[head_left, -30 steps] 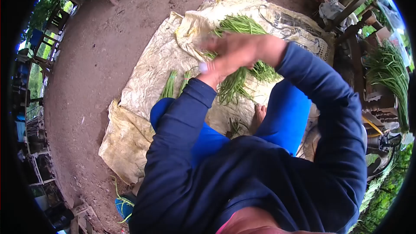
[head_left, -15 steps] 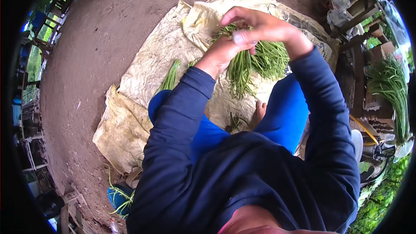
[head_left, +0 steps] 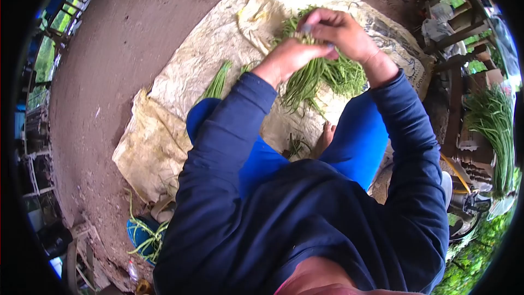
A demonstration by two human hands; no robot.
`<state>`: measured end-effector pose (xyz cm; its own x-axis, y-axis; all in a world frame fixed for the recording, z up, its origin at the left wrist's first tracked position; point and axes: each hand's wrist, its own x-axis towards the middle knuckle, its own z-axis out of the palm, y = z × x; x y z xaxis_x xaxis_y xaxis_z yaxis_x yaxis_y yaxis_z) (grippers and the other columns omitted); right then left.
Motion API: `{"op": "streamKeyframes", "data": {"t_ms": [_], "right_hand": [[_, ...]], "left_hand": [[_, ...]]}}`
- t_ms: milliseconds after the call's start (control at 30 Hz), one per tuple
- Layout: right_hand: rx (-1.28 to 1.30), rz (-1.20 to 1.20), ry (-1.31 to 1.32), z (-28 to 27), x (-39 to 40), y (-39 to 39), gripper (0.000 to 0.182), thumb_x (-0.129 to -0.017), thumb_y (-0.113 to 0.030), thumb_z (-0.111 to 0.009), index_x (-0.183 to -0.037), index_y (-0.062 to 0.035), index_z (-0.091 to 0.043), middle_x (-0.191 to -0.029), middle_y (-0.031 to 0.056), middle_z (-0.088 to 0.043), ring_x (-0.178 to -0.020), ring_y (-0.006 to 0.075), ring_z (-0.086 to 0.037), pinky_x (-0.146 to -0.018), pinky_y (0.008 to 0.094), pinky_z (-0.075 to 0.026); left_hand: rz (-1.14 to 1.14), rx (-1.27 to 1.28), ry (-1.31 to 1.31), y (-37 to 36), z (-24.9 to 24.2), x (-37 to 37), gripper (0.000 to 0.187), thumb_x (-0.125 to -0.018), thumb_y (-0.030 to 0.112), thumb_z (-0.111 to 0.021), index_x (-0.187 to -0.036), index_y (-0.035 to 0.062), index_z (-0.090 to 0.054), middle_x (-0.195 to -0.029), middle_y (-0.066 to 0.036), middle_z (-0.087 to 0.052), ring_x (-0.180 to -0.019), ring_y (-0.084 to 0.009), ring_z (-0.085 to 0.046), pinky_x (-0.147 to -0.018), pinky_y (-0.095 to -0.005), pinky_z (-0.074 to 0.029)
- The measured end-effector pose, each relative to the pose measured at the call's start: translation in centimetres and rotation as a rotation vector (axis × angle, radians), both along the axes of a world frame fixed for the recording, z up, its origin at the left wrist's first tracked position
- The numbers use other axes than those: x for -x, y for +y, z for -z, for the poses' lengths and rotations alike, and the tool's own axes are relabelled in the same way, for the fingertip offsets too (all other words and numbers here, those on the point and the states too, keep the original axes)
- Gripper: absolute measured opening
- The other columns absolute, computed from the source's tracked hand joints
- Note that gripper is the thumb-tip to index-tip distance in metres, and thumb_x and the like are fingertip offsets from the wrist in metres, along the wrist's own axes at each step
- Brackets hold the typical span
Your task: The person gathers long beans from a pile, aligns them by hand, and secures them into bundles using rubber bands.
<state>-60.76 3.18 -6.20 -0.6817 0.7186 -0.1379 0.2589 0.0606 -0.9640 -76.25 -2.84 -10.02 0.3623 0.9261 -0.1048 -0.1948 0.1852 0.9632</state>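
Observation:
My left hand (head_left: 292, 57) is closed round the upper part of a bunch of long beans (head_left: 307, 84), whose green pods hang down below it. At the bunch's pale top ends, the fingers of my right hand (head_left: 346, 35) are curled in and close against the left thumb. The two hands overlap there, and the right fingertips are partly blurred. Behind and beside the bunch, more long beans (head_left: 349, 79) lie in a pile on a pale woven sack (head_left: 183, 76). A smaller bundle of beans (head_left: 219, 79) rests on the sack near my left knee.
Brown dirt floor (head_left: 120, 49) surrounds the sack. A blue container (head_left: 136, 234) with pale green pods stands at the lower left. On the right, a large bunch of beans (head_left: 491, 136) lies by wooden framing (head_left: 452, 109). My bare foot (head_left: 326, 135) is on the sack.
My right hand's fingers, spread and arched over the left hand before, have curled in at the top ends of the bunch. Both hands have moved slightly, and the view has shifted a little.

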Motion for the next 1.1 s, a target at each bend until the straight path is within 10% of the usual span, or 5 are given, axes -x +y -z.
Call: {"op": "streamKeyframes", "data": {"t_ms": [200, 300, 333, 567, 1100], "right_hand": [[-0.122, -0.038, 0.173, 3.8, 4.4, -2.6, 0.083, -0.077, -0.029, -0.079, -0.14, -0.0015, -0.033, -0.128, 0.0098, -0.05, -0.115, 0.0182, -0.051, -0.103, 0.0324, -0.038], [0.149, -0.131, 0.194, 4.9, 5.7, -1.1, 0.083, -0.072, -0.014, -0.081, -0.138, 0.001, -0.033, -0.114, 0.013, -0.059, -0.09, 0.0166, -0.061, -0.078, 0.0274, -0.051], [0.132, -0.213, 0.253, 4.9, 5.9, -0.7, 0.031, -0.075, -0.005, -0.076, -0.102, 0.0043, -0.065, -0.079, 0.0103, -0.067, -0.072, 0.0174, -0.065, -0.065, 0.0276, -0.054], [-0.05, -0.51, -0.239, 3.0, 5.9, -0.6, 0.055, -0.078, -0.025, -0.078, -0.124, -0.0018, -0.057, -0.113, 0.0121, -0.064, -0.105, 0.0203, -0.06, -0.088, 0.0319, -0.05], [-0.257, 0.547, -1.659, 31.2, -46.5, -5.8, 0.017, -0.08, -0.018, -0.062, -0.088, -0.0093, -0.073, -0.095, 0.008, -0.071, -0.084, 0.0258, -0.068, -0.07, 0.0336, -0.054]], "left_hand": [[-0.407, -0.018, 0.173, 2.5, -1.7, 3.3, 0.03, -0.087, 0.03, -0.07, -0.102, 0.0045, -0.068, -0.077, -0.004, -0.066, -0.069, -0.0119, -0.058, -0.064, -0.0264, -0.048], [-0.499, -0.71, 0.053, 1.9, -2.6, 1.8, 0.02, -0.085, 0.021, -0.071, -0.084, 0.0031, -0.064, -0.061, 0.002, -0.057, -0.051, -0.0083, -0.051, -0.05, -0.0243, -0.041], [-0.143, -0.618, 0.142, 2.2, -0.9, 5.2, 0.02, -0.081, 0.018, -0.074, -0.086, -0.0005, -0.068, -0.083, -0.009, -0.069, -0.074, -0.0117, -0.063, -0.067, -0.0266, -0.049], [-0.003, -0.235, 0.113, 0.1, 0.6, 5.9, 0.03, -0.096, 0.02, -0.053, -0.109, -0.004, -0.064, -0.111, -0.013, -0.066, -0.1, -0.017, -0.06, -0.09, -0.0296, -0.044], [-0.032, -0.007, -0.022, 3.7, 1.3, -0.5, 0.036, -0.102, 0.033, -0.039, -0.072, 0.0137, -0.04, -0.06, 0.001, -0.038, -0.056, -0.0106, -0.04, -0.07, -0.0297, -0.042]]}}
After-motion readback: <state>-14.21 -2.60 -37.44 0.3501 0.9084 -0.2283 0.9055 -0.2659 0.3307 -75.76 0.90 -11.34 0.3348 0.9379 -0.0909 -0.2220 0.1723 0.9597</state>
